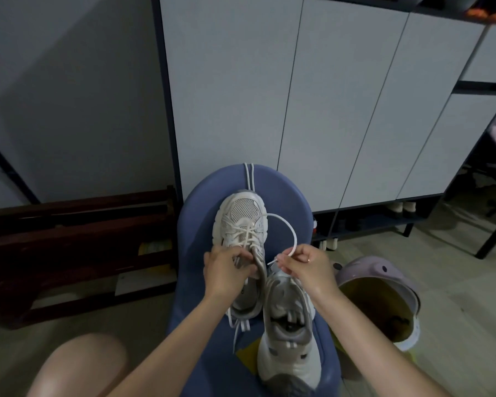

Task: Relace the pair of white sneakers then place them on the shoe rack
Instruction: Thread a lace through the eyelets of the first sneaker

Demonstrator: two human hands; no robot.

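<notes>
The far white mesh-toed sneaker (241,233) is off-white with a pale grey honeycomb pattern on its toe panel and grey trim at the sole. Its cream-white round shoelace (284,222) matches it. The near white and grey sneaker (291,339) shows a silver-grey tongue, white sides and a dark grey toe cap. Both lie on a periwinkle-blue padded stool (201,213), which has a yellow patch near its near edge. On the right stands a lilac plastic bucket (384,270) with a yellowish inside. At the left is a dark reddish-brown wooden rack (78,242). Behind, the pale grey cabinet doors (327,96) sit in a dark navy frame. The floor (455,282) is light beige.
</notes>
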